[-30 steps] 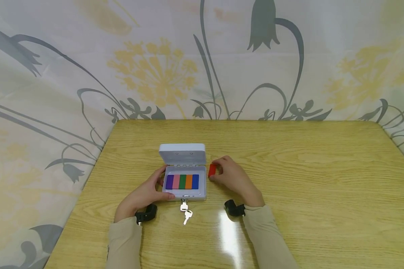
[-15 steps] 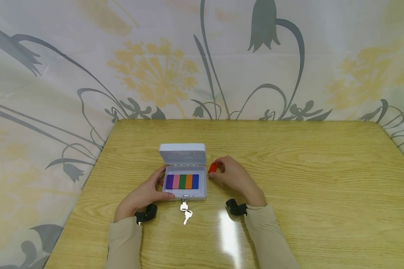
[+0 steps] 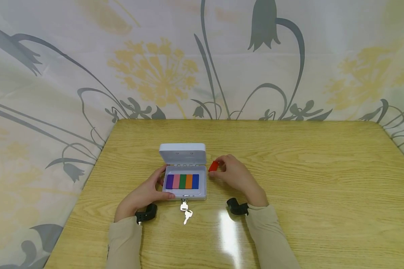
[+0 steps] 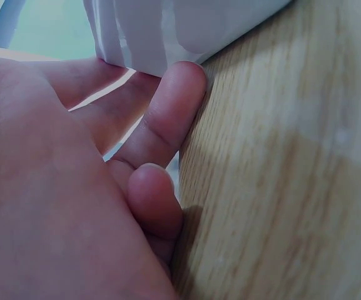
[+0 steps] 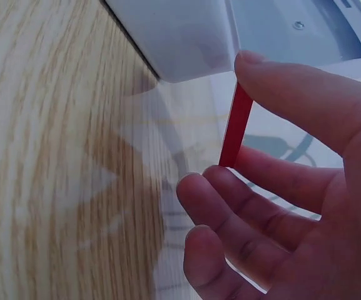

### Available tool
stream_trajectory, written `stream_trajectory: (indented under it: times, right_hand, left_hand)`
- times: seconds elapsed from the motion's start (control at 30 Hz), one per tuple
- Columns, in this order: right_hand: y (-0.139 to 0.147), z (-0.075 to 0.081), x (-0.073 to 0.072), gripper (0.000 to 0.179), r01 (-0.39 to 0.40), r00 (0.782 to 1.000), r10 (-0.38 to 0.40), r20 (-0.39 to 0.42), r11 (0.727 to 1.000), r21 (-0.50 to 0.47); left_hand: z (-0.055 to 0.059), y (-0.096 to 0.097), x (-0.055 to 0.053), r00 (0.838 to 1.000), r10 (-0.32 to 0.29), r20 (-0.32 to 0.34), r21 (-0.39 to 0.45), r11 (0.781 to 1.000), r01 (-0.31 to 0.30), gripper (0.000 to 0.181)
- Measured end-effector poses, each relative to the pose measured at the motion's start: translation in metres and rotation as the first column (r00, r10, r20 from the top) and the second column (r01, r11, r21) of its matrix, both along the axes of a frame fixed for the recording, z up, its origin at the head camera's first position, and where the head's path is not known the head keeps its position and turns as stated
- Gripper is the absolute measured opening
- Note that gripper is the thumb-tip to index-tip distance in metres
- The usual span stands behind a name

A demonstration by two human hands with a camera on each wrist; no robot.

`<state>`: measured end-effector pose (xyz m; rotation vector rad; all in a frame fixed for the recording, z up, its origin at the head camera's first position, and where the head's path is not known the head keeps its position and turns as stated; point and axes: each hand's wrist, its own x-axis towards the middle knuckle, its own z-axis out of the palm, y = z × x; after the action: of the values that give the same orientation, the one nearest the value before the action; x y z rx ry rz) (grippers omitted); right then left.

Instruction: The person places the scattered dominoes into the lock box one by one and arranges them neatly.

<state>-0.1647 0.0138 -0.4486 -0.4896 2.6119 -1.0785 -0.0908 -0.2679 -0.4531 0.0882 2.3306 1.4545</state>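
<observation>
In the head view a white cash box stands with its lid raised. Purple, pink, green, orange and blue blocks lie side by side in it. My left hand grips the box's left side, thumb at the front corner and a finger at the back. Just right of the box, my right hand pinches a flat red block between thumb and fingertips. The right wrist view shows this red block edge-on, clear of the tabletop.
Two keys hang at the box's front, one at the lock. The wooden table extends far to the right. Behind it hangs a flower-patterned cloth. Black wrist cameras sit by both sleeves.
The red block has tilted and risen slightly in my right hand, which has shifted a little up and to the right. My left hand and the box have stayed put.
</observation>
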Motion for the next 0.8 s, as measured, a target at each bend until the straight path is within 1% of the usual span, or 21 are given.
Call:
stream_trajectory:
  times: [0.23,0.33,0.47,0.67,0.8]
  right_hand:
    - [-0.0003,0.002,0.0006,0.048,-0.015,1.0,0.015,0.017,1.0,-0.017]
    - [-0.0009,0.0025,0.0002,0.05,-0.033,0.999,0.033,0.021,0.999,-0.026]
    - [-0.0012,0.0034,0.0001,0.049,-0.053,0.998,0.054,0.028,0.998,-0.039]
    - [-0.0017,0.0056,0.0022,0.046,-0.099,0.995,0.101,0.023,0.992,-0.072]
    - [-0.0023,0.0075,0.0035,0.044,-0.125,0.992,0.127,0.019,0.988,-0.086]
  left_hand:
    - [0.0008,0.0002,0.0,1.0,0.001,0.001,-0.009,1.0,-0.001,0.102]
    - [0.001,0.0005,0.0,1.0,0.001,-0.002,-0.006,1.0,-0.001,0.102]
    - [0.0012,0.0009,-0.0002,1.0,0.002,-0.014,-0.026,1.0,-0.003,0.101]
    - [0.0005,0.0012,-0.0003,1.0,0.008,-0.009,-0.013,1.0,-0.008,0.101]
    - [0.0003,0.001,-0.0001,1.0,0.015,-0.003,-0.02,1.0,-0.015,0.102]
